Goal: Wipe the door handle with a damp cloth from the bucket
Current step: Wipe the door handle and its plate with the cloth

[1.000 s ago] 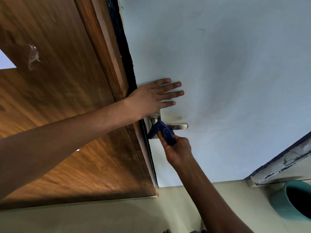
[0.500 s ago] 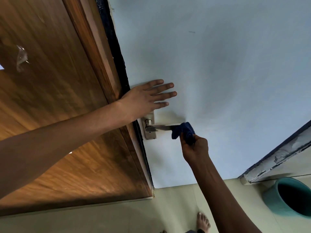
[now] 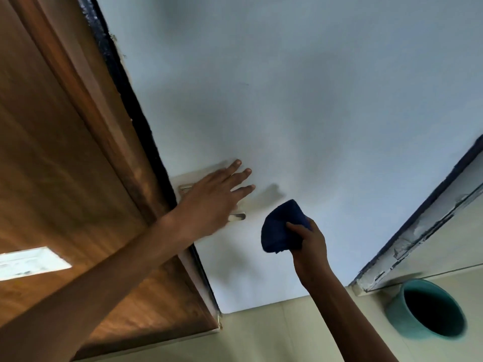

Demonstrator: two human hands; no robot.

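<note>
My right hand grips a bunched dark blue cloth, held in the air a little to the right of the door handle and apart from it. Only the metal tip of the door handle shows, since my left hand lies flat over the lever and its plate, fingers spread against the pale blue door. The teal bucket stands on the floor at the lower right, dark inside.
A brown wooden door frame runs along the left, with a dark strip at the door's edge. At the right, a chipped white and blue ledge slants down to the bucket. Pale floor tiles lie below.
My right hand slid the cloth along the lever from the plate to its tip, then lifted it off to the right. My left hand shifted down over the handle. The camera view has tilted.
</note>
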